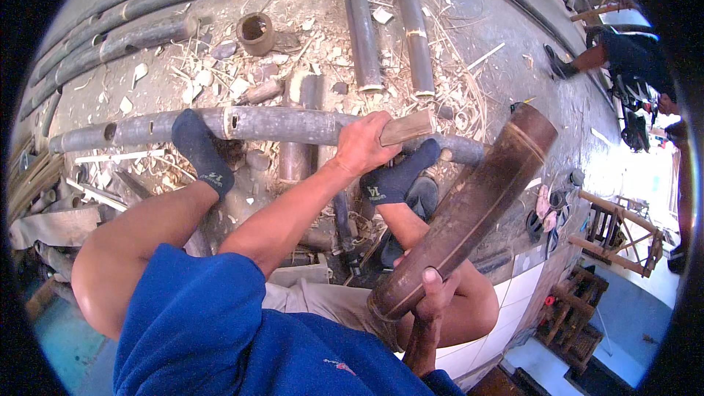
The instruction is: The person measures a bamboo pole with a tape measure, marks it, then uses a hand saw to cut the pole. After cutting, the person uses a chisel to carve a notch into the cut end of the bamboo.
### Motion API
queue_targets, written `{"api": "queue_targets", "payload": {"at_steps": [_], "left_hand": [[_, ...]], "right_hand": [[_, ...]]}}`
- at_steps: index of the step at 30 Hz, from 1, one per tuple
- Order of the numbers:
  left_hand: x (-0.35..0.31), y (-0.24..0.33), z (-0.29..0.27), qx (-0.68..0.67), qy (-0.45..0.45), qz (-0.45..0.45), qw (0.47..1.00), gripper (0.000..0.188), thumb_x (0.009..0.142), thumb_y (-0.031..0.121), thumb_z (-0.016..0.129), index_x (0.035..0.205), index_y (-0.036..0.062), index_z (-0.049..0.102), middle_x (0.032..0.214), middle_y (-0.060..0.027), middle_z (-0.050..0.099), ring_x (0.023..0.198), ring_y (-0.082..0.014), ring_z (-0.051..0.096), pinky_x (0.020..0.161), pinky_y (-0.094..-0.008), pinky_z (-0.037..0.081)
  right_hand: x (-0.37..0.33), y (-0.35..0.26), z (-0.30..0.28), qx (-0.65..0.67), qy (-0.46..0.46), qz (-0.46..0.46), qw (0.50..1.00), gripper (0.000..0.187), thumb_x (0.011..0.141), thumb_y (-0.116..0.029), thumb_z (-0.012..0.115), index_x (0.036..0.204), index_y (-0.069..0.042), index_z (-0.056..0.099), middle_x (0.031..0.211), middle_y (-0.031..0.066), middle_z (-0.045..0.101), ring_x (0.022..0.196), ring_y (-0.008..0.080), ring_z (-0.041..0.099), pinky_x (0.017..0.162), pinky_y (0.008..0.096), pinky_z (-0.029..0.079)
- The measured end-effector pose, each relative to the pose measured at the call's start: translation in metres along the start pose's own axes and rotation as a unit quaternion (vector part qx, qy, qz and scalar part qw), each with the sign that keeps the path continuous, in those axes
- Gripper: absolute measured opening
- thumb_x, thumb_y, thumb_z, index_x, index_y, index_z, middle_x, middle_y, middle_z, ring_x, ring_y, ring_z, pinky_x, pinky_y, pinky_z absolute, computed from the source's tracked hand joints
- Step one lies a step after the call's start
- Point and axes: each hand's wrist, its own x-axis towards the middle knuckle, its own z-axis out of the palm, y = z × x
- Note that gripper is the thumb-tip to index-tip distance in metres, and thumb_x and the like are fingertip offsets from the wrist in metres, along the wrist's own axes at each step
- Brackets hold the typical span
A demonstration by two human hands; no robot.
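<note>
A long grey bamboo pole with several cut holes lies crosswise in front of me. Both my feet, in dark socks, rest on it: the left sock and the right sock. My left hand is closed around a short, squared piece of wood over the pole's right part; its other end is hidden by the fingers. In my right hand is a thick brown bamboo section, slanting up and away to the right, with the thumb along its near end.
Wood chips litter the concrete floor. More bamboo poles lie far left; two dark bamboo lengths lie beyond. A short hollow bamboo ring stands among the chips. At right are sandals, bamboo frames and another person's leg.
</note>
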Motion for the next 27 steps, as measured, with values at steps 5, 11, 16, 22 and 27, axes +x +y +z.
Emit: {"api": "queue_targets", "payload": {"at_steps": [5,11,16,22,27], "left_hand": [[0.0,-0.004,0.002,-0.006,0.005,0.006,1.0,0.051,0.07,0.03,0.084,0.111,0.0077,0.063,0.104,-0.0141,0.07,0.093,-0.0381,0.07,0.078,-0.0493,0.057],[0.001,-0.006,0.002,-0.021,0.011,0.004,1.0,0.052,0.071,0.031,0.084,0.112,0.0077,0.063,0.105,-0.0146,0.069,0.094,-0.0394,0.07,0.079,-0.0492,0.057],[0.005,-0.009,0.001,-0.049,0.013,-0.032,0.998,0.049,0.071,0.031,0.084,0.109,0.0072,0.064,0.101,-0.0177,0.07,0.091,-0.0406,0.07,0.079,-0.0489,0.056],[0.01,-0.011,-0.003,-0.124,0.025,-0.075,0.989,0.044,0.071,0.032,0.084,0.101,0.0061,0.065,0.094,-0.0209,0.07,0.09,-0.0429,0.069,0.077,-0.048,0.055],[0.004,-0.015,-0.002,-0.08,0.037,-0.048,0.995,0.043,0.07,0.031,0.084,0.098,0.0063,0.063,0.091,-0.0198,0.07,0.088,-0.0431,0.068,0.076,-0.0487,0.055]], "right_hand": [[0.007,-0.008,-0.004,-0.034,0.003,-0.035,0.999,0.074,0.079,-0.053,0.074,0.115,0.01,0.057,0.088,0.0197,0.069,0.075,0.0288,0.071,0.065,0.0387,0.058],[0.016,-0.006,-0.008,-0.029,0.03,-0.068,0.997,0.079,0.078,-0.048,0.077,0.127,0.008,0.05,0.091,0.0196,0.069,0.076,0.0281,0.07,0.066,0.0388,0.058],[0.033,-0.033,-0.027,-0.042,0.075,-0.198,0.976,0.08,0.078,-0.047,0.078,0.131,0.006,0.048,0.097,0.0204,0.068,0.08,0.0286,0.068,0.07,0.0393,0.058],[0.069,-0.01,0.005,-0.226,0.047,-0.109,0.967,0.085,0.088,-0.033,0.077,0.152,0.003,0.034,0.121,0.021,0.066,0.108,0.0344,0.065,0.099,0.0453,0.051],[0.08,-0.065,0.009,-0.171,0.02,-0.071,0.982,0.087,0.084,-0.021,0.081,0.156,-0.002,0.036,0.129,0.0182,0.065,0.113,0.0325,0.064,0.104,0.0455,0.05]]}}
